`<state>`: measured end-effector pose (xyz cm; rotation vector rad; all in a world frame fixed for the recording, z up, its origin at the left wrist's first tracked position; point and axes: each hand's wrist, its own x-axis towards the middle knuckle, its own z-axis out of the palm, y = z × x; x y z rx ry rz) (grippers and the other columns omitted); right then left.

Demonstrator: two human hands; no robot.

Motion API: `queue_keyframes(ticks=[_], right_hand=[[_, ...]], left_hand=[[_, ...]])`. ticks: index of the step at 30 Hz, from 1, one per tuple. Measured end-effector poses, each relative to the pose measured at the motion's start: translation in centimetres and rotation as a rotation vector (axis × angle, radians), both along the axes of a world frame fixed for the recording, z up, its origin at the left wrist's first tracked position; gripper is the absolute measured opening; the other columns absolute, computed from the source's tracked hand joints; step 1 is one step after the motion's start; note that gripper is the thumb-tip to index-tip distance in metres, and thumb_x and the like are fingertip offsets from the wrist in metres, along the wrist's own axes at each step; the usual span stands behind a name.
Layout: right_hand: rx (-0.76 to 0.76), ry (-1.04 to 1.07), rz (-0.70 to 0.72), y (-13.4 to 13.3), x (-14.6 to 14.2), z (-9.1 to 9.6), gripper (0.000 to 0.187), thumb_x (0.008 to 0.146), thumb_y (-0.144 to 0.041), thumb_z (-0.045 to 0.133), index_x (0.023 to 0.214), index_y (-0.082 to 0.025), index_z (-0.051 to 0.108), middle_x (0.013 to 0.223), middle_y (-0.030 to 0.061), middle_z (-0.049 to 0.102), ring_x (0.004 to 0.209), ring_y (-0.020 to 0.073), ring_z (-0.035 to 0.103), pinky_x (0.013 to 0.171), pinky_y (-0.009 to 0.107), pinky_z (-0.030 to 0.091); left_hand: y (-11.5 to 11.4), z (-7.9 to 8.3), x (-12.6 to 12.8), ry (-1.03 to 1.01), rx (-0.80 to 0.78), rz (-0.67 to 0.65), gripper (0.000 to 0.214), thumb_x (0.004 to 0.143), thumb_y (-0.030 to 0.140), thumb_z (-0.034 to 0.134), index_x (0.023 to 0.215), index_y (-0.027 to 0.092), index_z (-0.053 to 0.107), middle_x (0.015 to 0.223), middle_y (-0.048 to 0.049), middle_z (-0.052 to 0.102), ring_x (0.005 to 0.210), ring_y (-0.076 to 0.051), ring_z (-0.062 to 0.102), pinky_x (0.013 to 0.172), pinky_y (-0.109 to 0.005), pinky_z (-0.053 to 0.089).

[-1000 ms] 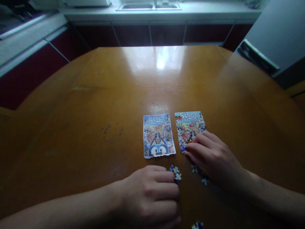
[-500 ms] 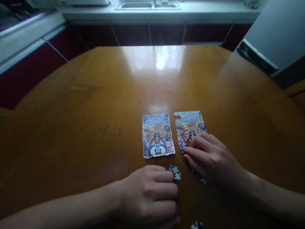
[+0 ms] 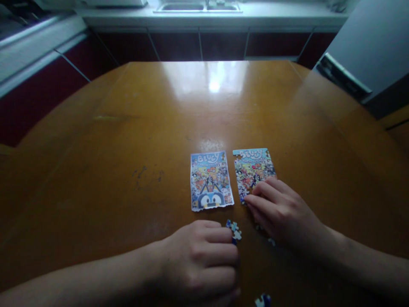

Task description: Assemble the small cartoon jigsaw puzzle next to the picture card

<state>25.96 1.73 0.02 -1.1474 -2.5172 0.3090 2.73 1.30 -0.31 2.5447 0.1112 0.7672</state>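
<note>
A partly assembled jigsaw puzzle (image 3: pixel 254 167) lies on the table, with a gap near its upper left corner and its lower part behind my right hand (image 3: pixel 277 209). That hand's fingertips are pinched together at the puzzle's lower left edge, on what looks like a puzzle piece, mostly covered. To the left lies a printed reference picture (image 3: pixel 211 181) with a torn lower edge. My left hand (image 3: pixel 204 260) rests curled below the picture, its fingertips turned under and hidden. Beside its knuckles are several loose puzzle pieces (image 3: pixel 235 232).
More loose pieces (image 3: pixel 262 300) lie at the bottom edge of view, and another piece (image 3: pixel 271 241) is under my right hand. The wooden table (image 3: pixel 128 128) reaches toward a counter with a sink (image 3: pixel 182 7). A pale appliance (image 3: pixel 373 47) stands at the right.
My right fingertips have drawn slightly closer together at the puzzle's lower left edge. My left hand stays in place, and the view has shifted very slightly.
</note>
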Motion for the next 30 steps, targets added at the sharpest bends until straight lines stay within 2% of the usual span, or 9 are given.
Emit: queue_keyframes(ticks=[4,8,11,15,19,22,24,26,30], right_hand=[[-0.063,0.121,-0.029,0.3,0.1,-0.2,0.018,0.092,-0.01,0.053,0.093,-0.012,0.07,0.085,0.0091,0.06,0.085,0.0214,0.049,0.074,0.036,0.045],[-0.045,0.25,-0.073,0.6,0.4,-0.1,0.014,0.091,-0.01,0.056,0.093,-0.011,0.07,0.086,0.0089,0.059,0.084,0.0198,0.049,0.073,0.035,0.045],[-0.023,0.236,-0.073,0.6,0.7,0.2,0.013,0.089,-0.011,0.058,0.091,-0.013,0.071,0.085,0.0085,0.058,0.084,0.02,0.048,0.073,0.035,0.045],[-0.055,0.172,0.009,0.6,0.7,0.2,0.014,0.089,-0.013,0.058,0.09,-0.014,0.071,0.085,0.0076,0.057,0.083,0.0201,0.047,0.072,0.035,0.044],[-0.108,0.111,0.033,0.7,0.3,-0.1,0.015,0.091,-0.013,0.054,0.089,-0.015,0.07,0.089,0.0083,0.058,0.089,0.0215,0.048,0.076,0.037,0.046],[-0.144,0.159,0.027,0.9,0.3,0.0,0.016,0.091,-0.012,0.053,0.091,-0.016,0.068,0.092,0.0085,0.059,0.093,0.0218,0.05,0.08,0.037,0.047],[-0.111,0.221,-0.031,1.3,0.8,0.3,0.016,0.09,-0.01,0.054,0.095,-0.017,0.067,0.094,0.0081,0.06,0.094,0.0215,0.052,0.081,0.037,0.048],[-0.032,0.254,-0.152,1.9,1.6,0.6,0.017,0.089,-0.01,0.056,0.099,-0.019,0.066,0.096,0.008,0.062,0.094,0.0223,0.054,0.081,0.038,0.049],[0.043,0.207,-0.313,3.6,3.5,0.7,0.017,0.09,-0.017,0.057,0.104,-0.02,0.066,0.106,0.0103,0.063,0.103,0.0262,0.056,0.09,0.045,0.048]], left_hand=[[0.1,0.2,0.1,0.012,-0.006,-0.003,0.019,0.074,0.02,0.069,0.059,0.016,0.059,0.059,-0.002,0.054,0.054,-0.015,0.032,0.047,-0.034,0.023],[0.1,0.2,0.0,0.011,-0.002,0.001,0.021,0.072,0.021,0.072,0.057,0.016,0.057,0.059,-0.0019,0.054,0.054,-0.015,0.033,0.047,-0.034,0.023],[0.1,0.0,0.0,0.007,0.0,-0.008,0.021,0.072,0.02,0.073,0.058,0.016,0.057,0.06,-0.0017,0.053,0.054,-0.014,0.033,0.047,-0.034,0.023],[0.1,-0.1,0.0,0.02,0.0,-0.018,0.021,0.074,0.02,0.071,0.058,0.016,0.058,0.061,-0.002,0.054,0.054,-0.014,0.032,0.047,-0.034,0.022],[0.1,0.0,0.0,0.019,-0.001,-0.012,0.019,0.074,0.019,0.07,0.059,0.016,0.059,0.06,-0.002,0.054,0.054,-0.015,0.032,0.046,-0.034,0.023],[0.2,0.2,0.1,0.01,-0.001,-0.008,0.02,0.074,0.019,0.07,0.058,0.016,0.058,0.06,-0.0021,0.055,0.054,-0.014,0.033,0.046,-0.034,0.024],[0.2,0.3,0.1,0.01,0.002,-0.011,0.021,0.074,0.019,0.07,0.057,0.016,0.057,0.06,-0.0022,0.055,0.054,-0.014,0.033,0.046,-0.034,0.024],[0.2,0.3,0.0,0.01,0.006,-0.015,0.02,0.074,0.019,0.069,0.058,0.017,0.057,0.061,-0.0023,0.055,0.055,-0.015,0.033,0.047,-0.034,0.024],[0.1,0.1,0.0,0.006,0.003,-0.019,0.021,0.073,0.018,0.069,0.057,0.017,0.055,0.062,-0.0023,0.056,0.055,-0.014,0.032,0.047,-0.034,0.023]])
